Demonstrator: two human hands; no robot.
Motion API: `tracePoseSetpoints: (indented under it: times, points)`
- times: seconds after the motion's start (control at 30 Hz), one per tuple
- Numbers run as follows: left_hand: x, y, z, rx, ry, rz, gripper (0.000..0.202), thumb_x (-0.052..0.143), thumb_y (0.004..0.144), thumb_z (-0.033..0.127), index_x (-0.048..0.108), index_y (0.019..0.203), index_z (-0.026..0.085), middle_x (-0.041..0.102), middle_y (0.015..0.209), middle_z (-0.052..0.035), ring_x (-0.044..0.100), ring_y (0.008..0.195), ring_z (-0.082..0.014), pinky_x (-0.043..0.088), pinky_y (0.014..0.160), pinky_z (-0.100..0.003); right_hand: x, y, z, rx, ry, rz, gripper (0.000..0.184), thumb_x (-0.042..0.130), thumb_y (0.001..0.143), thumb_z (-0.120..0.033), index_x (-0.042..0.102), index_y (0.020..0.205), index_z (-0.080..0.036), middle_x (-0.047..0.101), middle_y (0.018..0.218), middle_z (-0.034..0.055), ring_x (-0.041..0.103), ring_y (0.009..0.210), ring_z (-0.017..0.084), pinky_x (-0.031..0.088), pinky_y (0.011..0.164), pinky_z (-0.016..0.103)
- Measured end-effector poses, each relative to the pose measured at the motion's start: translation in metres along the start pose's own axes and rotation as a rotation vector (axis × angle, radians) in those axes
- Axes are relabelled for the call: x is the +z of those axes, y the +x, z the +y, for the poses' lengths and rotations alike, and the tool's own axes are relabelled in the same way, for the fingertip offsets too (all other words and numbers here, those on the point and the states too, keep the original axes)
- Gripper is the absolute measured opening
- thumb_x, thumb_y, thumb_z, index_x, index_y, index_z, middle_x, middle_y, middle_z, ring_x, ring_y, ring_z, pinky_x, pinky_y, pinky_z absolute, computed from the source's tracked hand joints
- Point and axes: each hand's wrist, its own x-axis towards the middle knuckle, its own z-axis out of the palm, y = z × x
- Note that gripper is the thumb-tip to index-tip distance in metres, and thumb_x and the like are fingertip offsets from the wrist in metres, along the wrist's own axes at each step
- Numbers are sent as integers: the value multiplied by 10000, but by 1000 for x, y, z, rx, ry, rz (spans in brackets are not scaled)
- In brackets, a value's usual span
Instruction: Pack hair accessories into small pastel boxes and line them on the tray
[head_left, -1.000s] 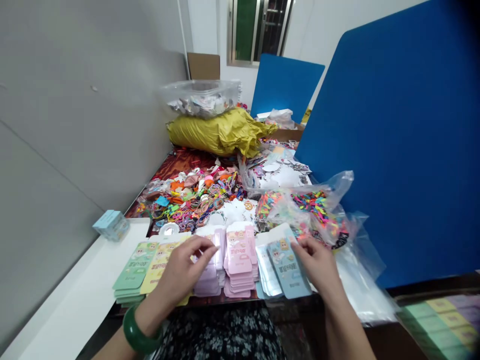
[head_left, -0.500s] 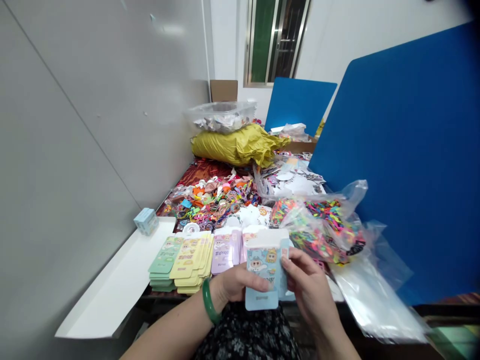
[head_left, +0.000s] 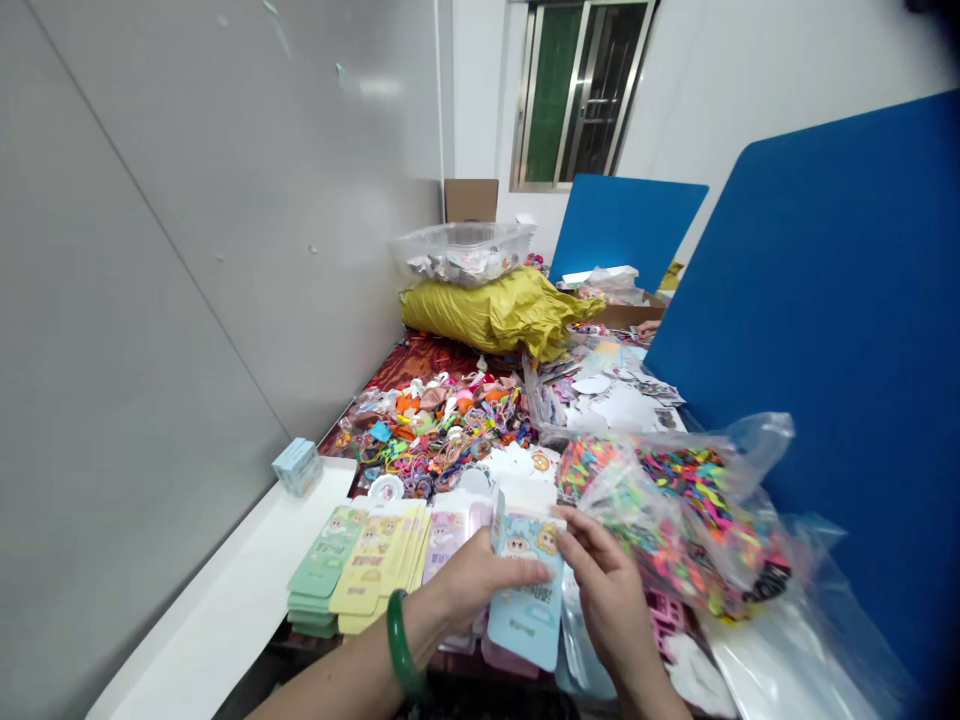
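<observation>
A light blue printed carton, with cartoon figures on its front and a white top flap, is held upright between my hands. My left hand, with a green bangle on the wrist, grips its left side, the thumb across the front. The fingers of my right hand pinch the upper right edge. Behind and beside the carton lie stacks of flat cartons: green, yellow and purple. A pink one shows partly beneath it, and more light blue ones lie under my right hand.
Clear bags of colourful small pieces lie at right, beside a tall blue panel. A heap of hair ties, a yellow sack and a plastic tub stand farther back. A white tray runs along the left wall.
The light blue carton has gone from lying flat to opened out, its side panel now showing at left. The camera view has shifted, and a person's hand appears at the far right of the table.
</observation>
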Motion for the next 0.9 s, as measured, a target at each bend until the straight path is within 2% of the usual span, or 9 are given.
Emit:
tracePoseSetpoints:
  times: [0.13,0.23,0.33,0.43,0.5,0.57,0.7,0.8,0.9]
  points:
    - [-16,21,21,130,160,165,629,795,612,230,490,1159,169,677,995,-83,650,771,-199,506,655,-280,10,32,6,87,9,5,431,744,682,-450,701,1041,-216,700,995,75,640,895,239,529,766,326]
    - [-31,35,40,291,284,251,781,785,655,230,303,1267,269,624,1113,-70,634,895,-211,498,745,-296,22,56,4,118,-5,8,457,752,666,-457,702,1057,-227,707,934,73,649,836,230,541,710,313]
    - [-48,45,56,380,422,265,628,747,713,261,359,1205,283,594,1123,-51,594,959,-202,463,822,-293,37,77,-4,81,-25,4,420,758,654,-455,721,1007,-229,708,883,71,645,781,221,545,665,305]
    - [-63,48,64,402,500,273,363,699,761,315,467,1033,254,593,932,-8,566,827,-169,450,712,-255,54,86,-8,29,-45,-13,388,761,648,-453,732,960,-224,707,866,70,641,770,219,544,653,297]
    - [-71,46,66,406,541,306,241,671,785,350,490,887,229,548,785,22,518,712,-140,416,632,-234,65,82,-7,19,-52,-24,374,753,663,-451,729,956,-220,704,854,67,638,766,212,542,653,287]
    - [-78,39,66,418,579,346,230,647,804,372,486,791,208,503,711,38,468,654,-121,385,605,-226,75,72,-5,25,-42,-34,367,736,690,-443,719,974,-212,699,875,71,637,785,208,540,669,281]
    - [-82,17,68,441,604,357,237,634,812,381,513,750,187,499,673,41,453,640,-115,369,610,-227,92,46,-3,17,-16,-44,379,736,706,-411,698,1017,-199,681,870,69,625,794,197,530,703,275]
    - [-80,-3,72,488,540,322,209,641,810,363,558,906,197,582,796,16,530,743,-140,409,682,-241,102,30,-8,-21,-41,-52,368,734,712,-404,694,1024,-214,656,829,43,602,768,174,513,699,257]
    - [-79,-24,77,521,408,296,428,638,821,346,454,1193,239,620,990,-23,580,861,-170,441,755,-269,115,17,-14,-75,-56,-77,350,708,746,-402,679,1051,-234,637,858,33,581,784,159,495,708,242]
